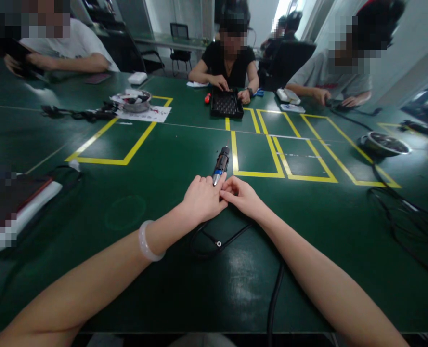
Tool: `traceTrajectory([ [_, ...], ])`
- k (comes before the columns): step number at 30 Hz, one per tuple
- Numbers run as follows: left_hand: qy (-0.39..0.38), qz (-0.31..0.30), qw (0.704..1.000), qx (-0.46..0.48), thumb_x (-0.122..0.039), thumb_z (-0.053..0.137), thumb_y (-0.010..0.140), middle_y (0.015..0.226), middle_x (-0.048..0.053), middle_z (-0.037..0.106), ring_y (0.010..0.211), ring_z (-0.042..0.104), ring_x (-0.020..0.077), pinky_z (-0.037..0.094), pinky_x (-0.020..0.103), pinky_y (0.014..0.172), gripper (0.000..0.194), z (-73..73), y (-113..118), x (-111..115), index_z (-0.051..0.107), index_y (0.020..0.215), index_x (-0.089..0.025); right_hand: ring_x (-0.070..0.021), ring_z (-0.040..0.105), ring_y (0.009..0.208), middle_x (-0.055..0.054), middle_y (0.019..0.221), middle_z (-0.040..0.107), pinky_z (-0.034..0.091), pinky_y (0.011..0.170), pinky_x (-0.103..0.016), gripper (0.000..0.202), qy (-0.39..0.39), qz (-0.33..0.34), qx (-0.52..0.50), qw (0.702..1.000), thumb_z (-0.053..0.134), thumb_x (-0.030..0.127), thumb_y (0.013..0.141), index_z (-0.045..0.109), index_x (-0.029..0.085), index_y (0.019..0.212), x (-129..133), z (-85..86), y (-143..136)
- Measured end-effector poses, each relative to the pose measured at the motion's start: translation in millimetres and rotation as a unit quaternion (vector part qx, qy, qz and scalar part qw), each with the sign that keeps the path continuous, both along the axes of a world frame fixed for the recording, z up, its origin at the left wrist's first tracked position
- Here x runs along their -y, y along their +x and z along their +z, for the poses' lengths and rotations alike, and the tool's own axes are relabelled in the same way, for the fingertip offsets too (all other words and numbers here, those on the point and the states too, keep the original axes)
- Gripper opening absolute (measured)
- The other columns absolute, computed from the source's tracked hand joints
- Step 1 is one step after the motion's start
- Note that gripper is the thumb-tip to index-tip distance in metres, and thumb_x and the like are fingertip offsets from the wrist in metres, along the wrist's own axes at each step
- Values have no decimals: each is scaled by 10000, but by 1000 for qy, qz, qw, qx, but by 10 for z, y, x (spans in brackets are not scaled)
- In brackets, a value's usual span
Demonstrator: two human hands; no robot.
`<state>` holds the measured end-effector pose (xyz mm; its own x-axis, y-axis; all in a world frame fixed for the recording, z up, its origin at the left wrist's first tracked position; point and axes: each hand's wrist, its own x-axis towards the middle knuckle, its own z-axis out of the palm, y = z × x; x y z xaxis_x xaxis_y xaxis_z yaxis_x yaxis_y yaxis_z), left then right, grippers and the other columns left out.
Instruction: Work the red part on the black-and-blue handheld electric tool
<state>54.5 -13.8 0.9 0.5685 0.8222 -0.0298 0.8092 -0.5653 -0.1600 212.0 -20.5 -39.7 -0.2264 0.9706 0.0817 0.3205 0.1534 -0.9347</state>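
Observation:
My left hand is closed round the rear of a dark connector with a blue ring and a silver part, which points away from me and slightly right. The fingertips of my right hand are pinched together against my left fingers, just behind the connector; what they hold, if anything, is hidden. A black cable loops on the green table below both hands, with a small ring-shaped metal end lying inside the loop. A thicker cable runs down to the near edge beside my right forearm.
Yellow tape outlines mark the green table. Across it, a person handles a black tray. Metal bowls stand at the back left and right. Cables lie at the right; a dark, white-edged object lies left.

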Motion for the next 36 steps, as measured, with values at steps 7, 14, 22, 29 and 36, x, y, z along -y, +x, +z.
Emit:
traceTrajectory([
  [7, -48, -19, 999, 2, -630, 417, 942, 1204, 205, 632, 1043, 627, 345, 398, 416, 883, 834, 61, -120, -73, 246, 1618, -170, -77, 489, 538, 39, 633, 576, 390, 532, -214, 117, -63, 4, -61, 996, 626, 226, 682, 545, 173, 749, -18, 28, -1],
  [14, -91, -40, 995, -1, -748, 398, 903, 1231, 201, 624, 1055, 637, 357, 413, 417, 893, 920, 101, -193, -172, 214, 1628, -212, -56, 375, 340, 88, 443, 507, 291, 340, -168, 127, -164, 2, -101, 981, 606, 250, 689, 520, 191, 761, 5, 99, 58],
  [22, -70, -47, 996, -6, -713, 397, 924, 1186, 209, 648, 1042, 644, 355, 416, 422, 897, 887, 72, -171, -158, 267, 1613, -169, -49, 367, 298, 92, 418, 520, 268, 305, -150, 131, -173, 0, -107, 979, 598, 243, 682, 509, 189, 762, 18, 80, 41],
  [29, -61, -41, 997, -2, -716, 397, 923, 1165, 210, 656, 1022, 653, 359, 424, 425, 875, 884, 70, -135, -103, 289, 1603, -161, -44, 392, 314, 104, 409, 486, 274, 344, -150, 104, -144, -21, -78, 986, 586, 165, 671, 495, 191, 717, 17, 69, -8],
  [36, -62, -37, 997, -5, -698, 382, 935, 1178, 212, 651, 1015, 654, 356, 428, 425, 866, 862, 76, -126, -64, 275, 1607, -170, -58, 437, 366, 95, 470, 503, 314, 397, -177, 116, -118, -18, -30, 992, 595, 153, 692, 494, 190, 734, 15, 38, -15],
])
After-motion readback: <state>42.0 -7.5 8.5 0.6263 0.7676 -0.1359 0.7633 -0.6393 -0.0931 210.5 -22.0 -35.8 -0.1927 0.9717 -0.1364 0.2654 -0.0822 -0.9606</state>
